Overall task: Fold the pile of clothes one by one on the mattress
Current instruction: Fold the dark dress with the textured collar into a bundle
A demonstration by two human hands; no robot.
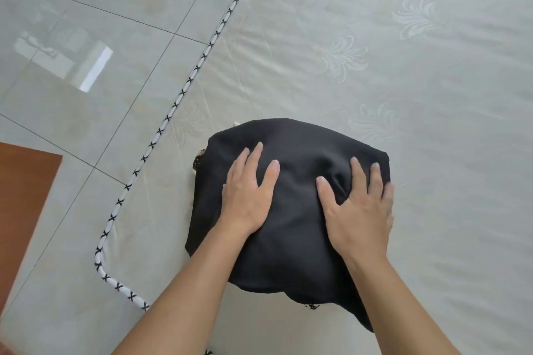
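Observation:
A folded black garment lies on top of a small stack near the mattress's left corner. Bits of a patterned dark-and-white fabric peek out from under it at its left edge and at its near edge. My left hand lies flat on the left half of the black garment, fingers straight and spread. Flat on the right half rests my right hand, with a small crease in the cloth between its thumb and forefinger. Both palms press down on the fabric.
The pale mattress has a leaf pattern and a white piping with black crosses along its left edge and rounded corner. Glossy grey floor tiles lie to the left. A brown wooden surface shows at the far left.

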